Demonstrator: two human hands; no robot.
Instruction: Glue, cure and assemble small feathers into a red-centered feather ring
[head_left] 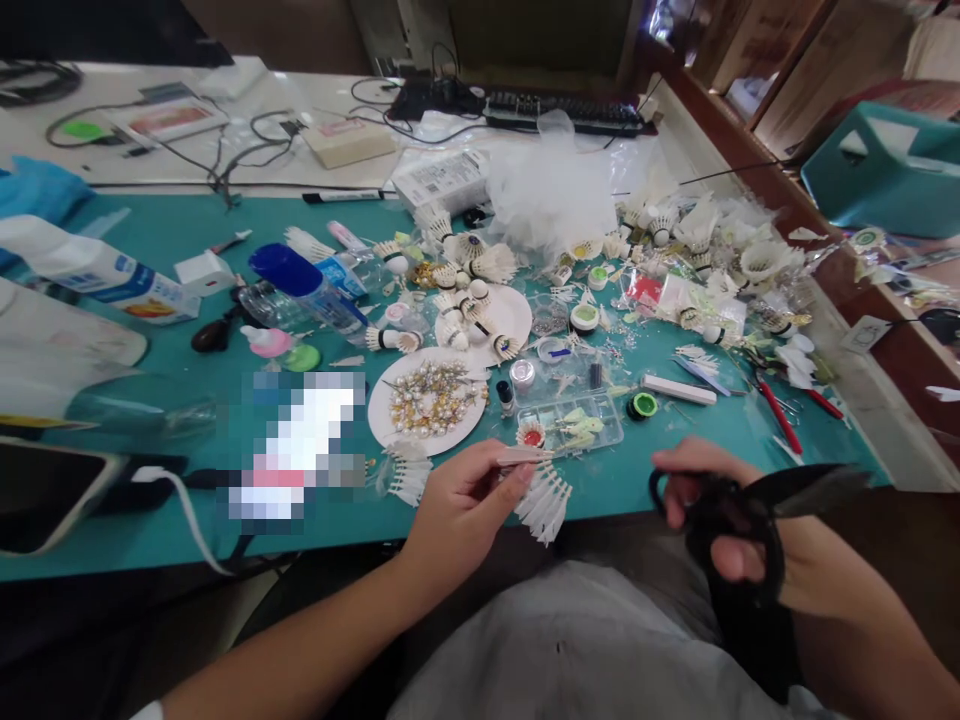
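My left hand (461,505) pinches a pale shuttlecock feather (525,456) between thumb and fingertips at the front edge of the green mat. A fan of trimmed white feathers (546,508) spreads just beside the thumb; whether it too is held I cannot tell. Black-handled scissors (810,488) hang in my right hand (694,462), fingers through the loops, blades pointing right and away from the feather. Another row of trimmed feathers (409,475) lies left of my left hand. A clear plastic box (600,420) with pale green pieces sits just beyond the fingers.
A white plate (381,412) of pearl-headed pieces lies left of centre. Behind it, shuttlecocks (476,310) crowd a second plate. Red-handled pliers (780,418) rest at right. Bottles, including a blue-capped one (300,280), and a blurred-out phone-like object (300,450) stand left.
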